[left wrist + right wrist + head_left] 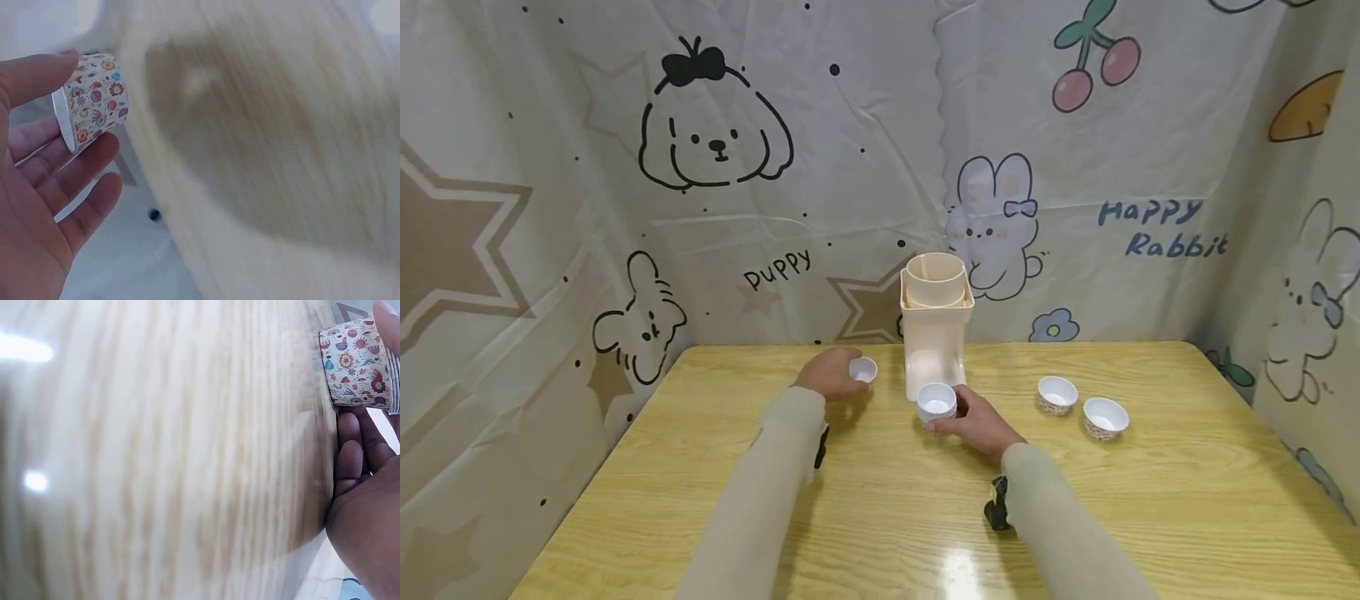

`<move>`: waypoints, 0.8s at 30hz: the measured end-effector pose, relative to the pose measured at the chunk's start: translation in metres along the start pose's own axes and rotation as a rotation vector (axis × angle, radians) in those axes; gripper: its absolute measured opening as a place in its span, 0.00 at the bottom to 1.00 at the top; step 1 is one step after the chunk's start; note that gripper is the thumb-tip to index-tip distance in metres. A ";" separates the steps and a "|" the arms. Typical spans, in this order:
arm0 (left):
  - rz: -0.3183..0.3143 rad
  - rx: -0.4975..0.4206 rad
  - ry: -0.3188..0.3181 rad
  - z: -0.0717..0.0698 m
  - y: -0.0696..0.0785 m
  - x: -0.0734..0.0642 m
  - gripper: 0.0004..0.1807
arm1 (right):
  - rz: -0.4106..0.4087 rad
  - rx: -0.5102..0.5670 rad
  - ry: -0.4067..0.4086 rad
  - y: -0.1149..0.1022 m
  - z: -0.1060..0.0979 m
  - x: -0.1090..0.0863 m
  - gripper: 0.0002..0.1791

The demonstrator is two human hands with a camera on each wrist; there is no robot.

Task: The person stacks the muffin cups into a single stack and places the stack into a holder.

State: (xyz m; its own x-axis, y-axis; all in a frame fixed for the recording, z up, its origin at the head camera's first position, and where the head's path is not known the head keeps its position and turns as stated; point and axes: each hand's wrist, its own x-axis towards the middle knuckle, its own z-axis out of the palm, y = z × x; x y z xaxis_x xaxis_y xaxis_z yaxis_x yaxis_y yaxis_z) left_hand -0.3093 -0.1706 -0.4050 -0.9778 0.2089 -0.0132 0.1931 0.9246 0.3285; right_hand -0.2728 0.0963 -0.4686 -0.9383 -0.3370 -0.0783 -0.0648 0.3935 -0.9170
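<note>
My left hand [831, 373] pinches a small paper cup [97, 100] between thumb and fingers, off the table. White inside, the cup has a colourful floral print outside, and it is tipped on its side in the left wrist view. With fingers and thumb around it, my right hand [981, 423] grips a stack of the same paper cups [356, 362]; several rims show together at its edge. The stack stands upright in front of a cream plastic stand [934, 333] with a round tube on top. Whether the stack touches the table is hard to tell.
On the right of the wooden table [880, 517] stand two more paper cups, a nearer one [1105, 418] and a farther one [1057, 395], close together. A cartoon-printed curtain [850, 167] hangs behind the table and along both sides.
</note>
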 end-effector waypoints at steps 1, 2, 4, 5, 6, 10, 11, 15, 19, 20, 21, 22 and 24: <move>0.014 -0.007 -0.004 -0.001 0.004 0.000 0.33 | 0.001 -0.002 0.003 0.000 0.000 0.000 0.33; 0.026 -0.013 -0.011 -0.003 0.008 0.001 0.33 | 0.004 -0.003 0.005 0.000 0.000 0.000 0.33; 0.054 -0.016 -0.019 -0.006 0.016 0.000 0.34 | 0.004 -0.003 0.005 0.001 0.000 0.001 0.33; 0.067 -0.020 -0.023 -0.008 0.019 -0.001 0.35 | 0.004 0.000 0.004 0.001 0.000 0.001 0.33; 0.085 -0.021 -0.026 -0.010 0.022 -0.001 0.34 | 0.002 0.002 0.003 0.001 -0.001 0.001 0.33; 0.177 -0.024 -0.009 -0.014 0.030 -0.002 0.31 | 0.002 0.006 0.007 0.003 -0.002 0.002 0.34; 0.196 -0.025 -0.004 -0.015 0.032 -0.003 0.30 | 0.001 0.004 0.006 0.003 -0.002 0.002 0.34; 0.247 -0.023 0.012 -0.017 0.033 -0.004 0.26 | -0.001 -0.003 0.005 0.003 -0.002 0.003 0.34; 0.260 0.003 0.003 -0.019 0.035 -0.005 0.22 | 0.000 -0.002 0.002 0.002 -0.001 0.003 0.34; 0.264 0.011 -0.001 -0.020 0.036 -0.006 0.23 | 0.002 0.000 0.000 0.002 -0.001 0.002 0.34; 0.273 0.023 0.000 -0.020 0.038 -0.006 0.23 | 0.004 0.001 0.000 0.001 -0.001 0.002 0.34; 0.282 0.031 -0.002 -0.022 0.039 -0.006 0.24 | 0.008 0.000 0.002 0.000 -0.001 0.001 0.34; 0.297 0.046 0.005 -0.024 0.044 -0.007 0.27 | 0.011 0.000 0.002 0.000 -0.002 0.001 0.34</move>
State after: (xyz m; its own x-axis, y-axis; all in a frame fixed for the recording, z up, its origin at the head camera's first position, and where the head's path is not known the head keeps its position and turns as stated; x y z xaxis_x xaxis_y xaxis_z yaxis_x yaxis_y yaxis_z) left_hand -0.2958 -0.1386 -0.3680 -0.8784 0.4709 0.0820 0.4741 0.8367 0.2742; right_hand -0.2740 0.0972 -0.4676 -0.9396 -0.3308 -0.0873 -0.0549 0.3975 -0.9160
